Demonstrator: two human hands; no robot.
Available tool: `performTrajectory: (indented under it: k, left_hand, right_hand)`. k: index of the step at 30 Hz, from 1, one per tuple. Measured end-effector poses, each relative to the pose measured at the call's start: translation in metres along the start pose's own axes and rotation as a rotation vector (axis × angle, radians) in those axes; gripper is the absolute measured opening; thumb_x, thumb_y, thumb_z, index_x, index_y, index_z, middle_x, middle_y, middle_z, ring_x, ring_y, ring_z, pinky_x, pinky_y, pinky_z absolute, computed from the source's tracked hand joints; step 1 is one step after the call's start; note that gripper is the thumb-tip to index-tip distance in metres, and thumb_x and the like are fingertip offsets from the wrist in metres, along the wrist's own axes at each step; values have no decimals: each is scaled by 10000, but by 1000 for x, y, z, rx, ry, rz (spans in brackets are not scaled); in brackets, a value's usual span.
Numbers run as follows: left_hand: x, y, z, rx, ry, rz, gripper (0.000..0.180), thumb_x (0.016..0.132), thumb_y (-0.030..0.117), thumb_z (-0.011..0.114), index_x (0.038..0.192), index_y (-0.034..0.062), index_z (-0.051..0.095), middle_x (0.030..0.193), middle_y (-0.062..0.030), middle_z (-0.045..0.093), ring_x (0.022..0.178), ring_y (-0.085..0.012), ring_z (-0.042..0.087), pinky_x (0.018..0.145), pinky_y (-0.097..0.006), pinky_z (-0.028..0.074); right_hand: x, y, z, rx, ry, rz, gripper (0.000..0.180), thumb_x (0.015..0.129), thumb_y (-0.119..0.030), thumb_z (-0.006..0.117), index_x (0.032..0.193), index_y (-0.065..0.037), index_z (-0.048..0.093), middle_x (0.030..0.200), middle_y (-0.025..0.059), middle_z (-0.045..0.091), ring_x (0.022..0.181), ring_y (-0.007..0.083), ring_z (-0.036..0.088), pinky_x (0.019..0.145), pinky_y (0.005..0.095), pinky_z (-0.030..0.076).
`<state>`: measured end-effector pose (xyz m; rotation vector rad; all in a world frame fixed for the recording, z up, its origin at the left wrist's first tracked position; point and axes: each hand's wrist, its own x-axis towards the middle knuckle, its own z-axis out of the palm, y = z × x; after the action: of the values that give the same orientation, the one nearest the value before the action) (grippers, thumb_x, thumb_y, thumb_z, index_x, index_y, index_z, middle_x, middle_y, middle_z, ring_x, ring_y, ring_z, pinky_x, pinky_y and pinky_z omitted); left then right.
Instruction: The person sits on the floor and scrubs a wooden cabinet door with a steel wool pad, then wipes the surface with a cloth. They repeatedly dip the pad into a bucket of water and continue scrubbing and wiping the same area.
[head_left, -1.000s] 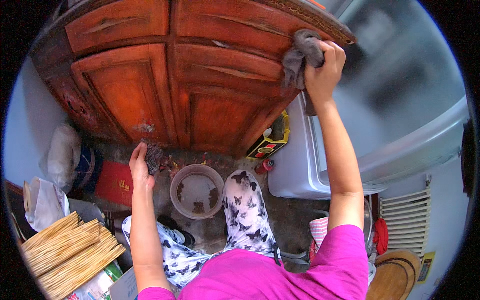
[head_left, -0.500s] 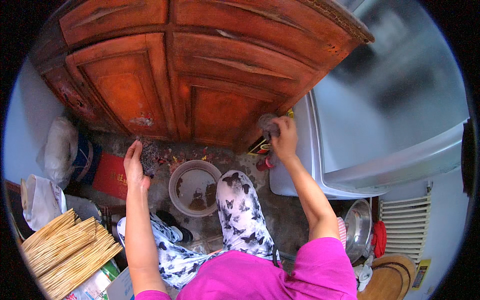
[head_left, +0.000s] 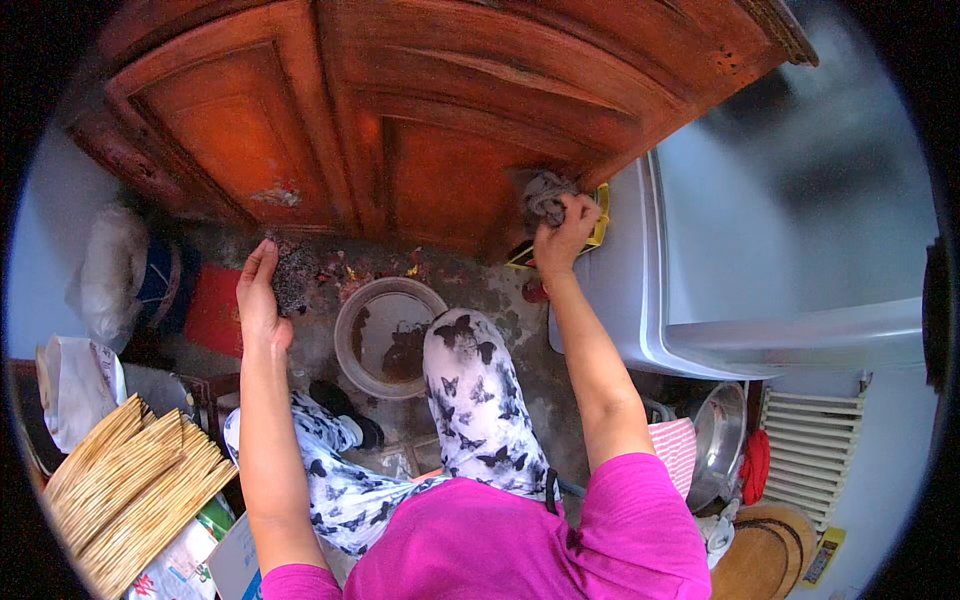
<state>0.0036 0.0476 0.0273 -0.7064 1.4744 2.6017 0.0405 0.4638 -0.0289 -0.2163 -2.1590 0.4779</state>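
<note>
My right hand [head_left: 566, 232] grips a crumpled grey rag [head_left: 546, 198], which it holds against the lower right part of a reddish-brown wooden cabinet [head_left: 470, 185]. My left hand [head_left: 262, 298] is empty, its fingers stretched out near the cabinet's bottom edge. Beside those fingers lies a patch of grey speckled material [head_left: 294, 272] on the floor; what it is I cannot make out. Between my arms, in front of my knee, stands a round pale plastic basin [head_left: 347, 350] with murky water and dark sediment inside.
At right, a large pale grey appliance [head_left: 625, 270] stands by a black-and-yellow box [head_left: 600, 215]. Bundled straw-coloured sticks [head_left: 150, 490] lie lower left, below a white bag [head_left: 80, 390]. A metal bowl [head_left: 718, 430], a radiator [head_left: 812, 450] and a round wooden board [head_left: 760, 550] stand lower right.
The view has shifted, so the cabinet and basin sit higher in the picture. My right hand has moved the rag slightly up the cabinet. My left hand stays near the bottom edge.
</note>
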Motion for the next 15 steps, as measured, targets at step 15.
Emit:
performTrajectory:
  k: [15]
  left_hand:
    - [-4,9,7,50,28,-1,368,968,146,589,1322,46,570,1325,-61,602,1203,-194,569,1030,-350,444]
  right_hand:
    - [-32,11,46,-17,346,261,515,750,46,585,1236,19,416,1224,248,416,1198,420,362,1051,475,277]
